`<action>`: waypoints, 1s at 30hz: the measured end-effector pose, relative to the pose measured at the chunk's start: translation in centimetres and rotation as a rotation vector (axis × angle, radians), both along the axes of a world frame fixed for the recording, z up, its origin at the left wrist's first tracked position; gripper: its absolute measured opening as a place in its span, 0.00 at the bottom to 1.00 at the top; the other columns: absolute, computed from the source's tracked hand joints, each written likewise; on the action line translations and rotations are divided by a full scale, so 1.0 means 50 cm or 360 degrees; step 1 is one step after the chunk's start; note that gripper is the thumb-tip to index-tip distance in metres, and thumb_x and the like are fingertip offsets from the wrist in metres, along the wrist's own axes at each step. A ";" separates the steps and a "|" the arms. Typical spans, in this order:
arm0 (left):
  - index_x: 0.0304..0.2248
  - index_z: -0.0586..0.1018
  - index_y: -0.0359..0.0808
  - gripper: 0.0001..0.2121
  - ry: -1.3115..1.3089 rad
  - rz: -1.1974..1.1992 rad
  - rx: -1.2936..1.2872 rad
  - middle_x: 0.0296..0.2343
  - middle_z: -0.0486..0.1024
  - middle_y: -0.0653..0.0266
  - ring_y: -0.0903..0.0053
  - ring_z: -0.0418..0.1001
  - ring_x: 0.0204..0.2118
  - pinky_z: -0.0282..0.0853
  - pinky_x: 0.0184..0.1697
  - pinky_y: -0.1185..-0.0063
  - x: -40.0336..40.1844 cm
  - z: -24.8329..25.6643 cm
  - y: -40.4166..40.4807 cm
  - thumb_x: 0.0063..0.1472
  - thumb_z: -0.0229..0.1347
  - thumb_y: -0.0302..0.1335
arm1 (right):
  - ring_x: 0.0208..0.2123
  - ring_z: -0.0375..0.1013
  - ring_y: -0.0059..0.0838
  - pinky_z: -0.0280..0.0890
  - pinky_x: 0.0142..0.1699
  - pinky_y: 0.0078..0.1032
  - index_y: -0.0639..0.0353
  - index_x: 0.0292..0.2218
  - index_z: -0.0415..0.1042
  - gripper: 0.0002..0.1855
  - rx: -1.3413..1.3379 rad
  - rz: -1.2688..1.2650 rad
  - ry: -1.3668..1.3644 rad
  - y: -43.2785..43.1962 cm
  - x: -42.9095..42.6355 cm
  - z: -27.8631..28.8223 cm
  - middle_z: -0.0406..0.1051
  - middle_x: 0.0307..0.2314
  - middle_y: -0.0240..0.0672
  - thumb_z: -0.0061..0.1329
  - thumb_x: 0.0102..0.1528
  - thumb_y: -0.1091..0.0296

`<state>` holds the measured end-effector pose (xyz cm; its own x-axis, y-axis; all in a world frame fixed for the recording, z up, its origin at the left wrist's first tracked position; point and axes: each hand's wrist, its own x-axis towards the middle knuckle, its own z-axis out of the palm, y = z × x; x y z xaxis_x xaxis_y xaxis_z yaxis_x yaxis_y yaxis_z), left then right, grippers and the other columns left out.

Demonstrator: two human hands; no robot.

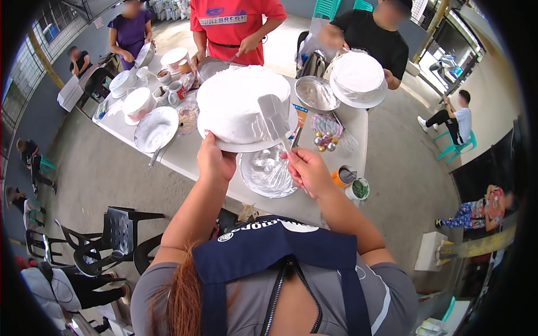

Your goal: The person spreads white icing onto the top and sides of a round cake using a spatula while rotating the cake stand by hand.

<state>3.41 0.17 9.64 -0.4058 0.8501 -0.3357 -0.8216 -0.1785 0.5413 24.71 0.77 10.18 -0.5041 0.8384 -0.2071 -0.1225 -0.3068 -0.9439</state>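
My left hand (215,159) holds up the round board under a large cake coated in white icing (235,103). Its fingers grip the board's near left edge. My right hand (309,171) is closed on the handle of a white spatula (274,117), whose blade lies against the right side of the cake and has icing on it. Below the cake, on the table, stands a metal bowl (252,185) with white icing and a wire whisk (279,176) in it. The cake hides part of the bowl.
The white table (189,164) also bears an icing bowl (157,130) at left, another bowl (317,93) at right, ornament balls (325,141) and cups of colouring (360,189). Across it, several people work; one holds a white-iced cake (358,73). Black chairs (119,235) stand at lower left.
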 end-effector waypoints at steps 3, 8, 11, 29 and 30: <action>0.52 0.59 0.33 0.20 0.0041 0.0022 -0.0041 0.51 0.61 0.60 0.68 0.62 0.50 0.62 0.51 0.68 0.000 0.006 0.007 0.65 0.35 0.36 | 0.11 0.49 0.10 0.45 0.15 0.11 0.65 0.37 0.66 0.12 -0.0089 -0.0010 -0.0050 -0.013 0.027 0.005 0.55 0.14 0.22 0.36 0.60 0.66; 0.52 0.59 0.34 0.20 0.0088 0.0031 -0.0014 0.51 0.60 0.60 0.67 0.62 0.51 0.61 0.52 0.67 -0.025 0.001 0.022 0.65 0.35 0.36 | 0.12 0.50 0.08 0.45 0.16 0.10 0.63 0.39 0.69 0.13 -0.0063 0.0076 -0.0227 -0.041 0.086 0.007 0.55 0.14 0.20 0.37 0.60 0.64; 0.52 0.58 0.35 0.20 0.0117 -0.0007 0.0061 0.51 0.59 0.58 0.66 0.61 0.52 0.61 0.52 0.66 -0.028 0.003 0.030 0.65 0.36 0.37 | 0.13 0.51 0.09 0.48 0.18 0.11 0.64 0.40 0.69 0.14 0.0099 0.0068 -0.0333 -0.062 0.110 0.006 0.56 0.14 0.21 0.37 0.60 0.64; 0.55 0.54 0.34 0.22 0.0300 -0.0506 0.0294 0.53 0.57 0.58 0.67 0.57 0.54 0.55 0.56 0.71 0.005 -0.019 0.072 0.65 0.38 0.35 | 0.27 0.70 0.38 0.63 0.33 0.26 0.58 0.46 0.67 0.16 0.1506 -0.0582 -0.1361 -0.054 0.157 0.089 0.70 0.27 0.44 0.42 0.55 0.72; 0.55 0.54 0.34 0.22 0.0293 -0.0500 0.0253 0.53 0.56 0.58 0.67 0.57 0.55 0.55 0.56 0.71 0.010 -0.014 0.070 0.65 0.38 0.35 | 0.27 0.69 0.38 0.63 0.33 0.26 0.58 0.47 0.66 0.16 0.1444 -0.0586 -0.1280 -0.057 0.156 0.085 0.70 0.27 0.44 0.41 0.55 0.73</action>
